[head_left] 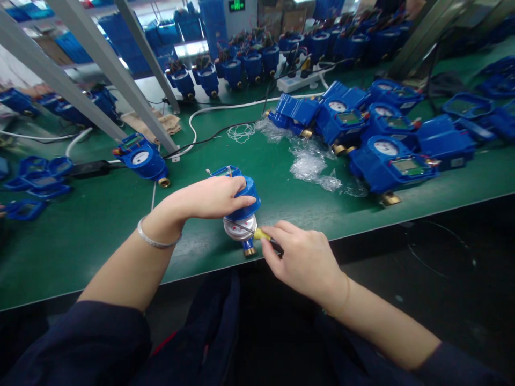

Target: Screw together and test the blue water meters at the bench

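A water meter stands near the front edge of the green bench, its round metallic body and brass pipe end showing. Over it sits a tilted blue plastic housing, apart from the meter's face on the near side. My left hand is closed around this housing from above, the thumb along its side. In my right hand is a screwdriver with a yellow handle. Its thin shaft lies across the meter's face, just under the housing's rim. The exact contact of its tip is hidden.
Several assembled blue meters crowd the right side beside crumpled clear plastic. Another meter stands at left by a metal post. Blue frames lie further left. A white cable and a power strip lie behind.
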Motion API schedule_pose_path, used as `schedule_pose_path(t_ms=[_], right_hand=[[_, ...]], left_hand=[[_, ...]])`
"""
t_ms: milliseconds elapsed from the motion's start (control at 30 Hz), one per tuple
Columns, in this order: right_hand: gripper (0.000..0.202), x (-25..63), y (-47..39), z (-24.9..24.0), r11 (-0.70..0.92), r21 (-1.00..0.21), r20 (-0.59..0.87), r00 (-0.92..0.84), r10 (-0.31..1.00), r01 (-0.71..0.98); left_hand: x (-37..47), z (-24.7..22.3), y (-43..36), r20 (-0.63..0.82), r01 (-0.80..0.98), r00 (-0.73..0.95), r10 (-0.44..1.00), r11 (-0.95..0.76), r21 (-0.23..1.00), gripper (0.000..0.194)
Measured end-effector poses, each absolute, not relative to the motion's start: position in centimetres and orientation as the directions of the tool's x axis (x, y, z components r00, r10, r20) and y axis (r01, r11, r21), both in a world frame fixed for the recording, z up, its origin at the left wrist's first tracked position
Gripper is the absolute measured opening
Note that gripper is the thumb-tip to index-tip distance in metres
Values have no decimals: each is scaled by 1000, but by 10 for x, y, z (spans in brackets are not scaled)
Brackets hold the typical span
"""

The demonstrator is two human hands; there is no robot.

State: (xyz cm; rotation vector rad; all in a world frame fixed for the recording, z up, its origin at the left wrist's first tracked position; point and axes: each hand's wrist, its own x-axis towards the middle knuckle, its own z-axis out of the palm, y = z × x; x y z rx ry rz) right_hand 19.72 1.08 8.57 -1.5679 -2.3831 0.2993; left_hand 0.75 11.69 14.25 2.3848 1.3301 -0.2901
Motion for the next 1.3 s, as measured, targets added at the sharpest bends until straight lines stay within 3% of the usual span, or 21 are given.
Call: schedule_pose_path(t_ms=[200, 433, 667, 800, 867, 933, 1033, 1100, 1200, 1300], right_hand=[[26, 192, 16, 82, 417, -291, 163, -385, 908, 861], [23, 228, 6, 92, 502, -515, 330, -379, 864, 695], [21, 235, 7, 84, 483, -354, 274, -405, 872, 801], [24, 222, 24, 71, 443, -346, 268, -365, 892, 827], [25, 221, 32, 69, 420, -421, 247, -344, 906, 804], [26, 228, 38, 69, 377, -581, 180, -338, 924, 722], [27, 254, 43, 71, 216, -801, 11, -347, 938, 558], [32, 277, 45, 68, 94, -849, -73, -291, 954, 520], [36, 302, 49, 46, 48, -779, -4, -82, 997, 625], [29, 306, 55, 12, 136, -547, 180, -43, 983, 826]], left_hand=[[4, 142, 118, -367, 839, 544, 754, -479, 258, 34], [5, 143, 120, -377, 839, 544, 750, -476, 264, 34], [6, 143, 121, -393, 838, 545, 740, -483, 254, 34], [6, 141, 121, -401, 843, 538, 741, -478, 246, 34], [6, 142, 121, -411, 848, 530, 742, -475, 236, 35], [6, 142, 121, -420, 852, 523, 742, -470, 230, 35], [5, 142, 121, -420, 855, 519, 744, -460, 241, 35], [3, 142, 122, -411, 849, 528, 743, -456, 265, 35], [1, 141, 124, -378, 827, 560, 737, -467, 313, 35], [-3, 142, 124, -331, 816, 569, 753, -468, 338, 36]])
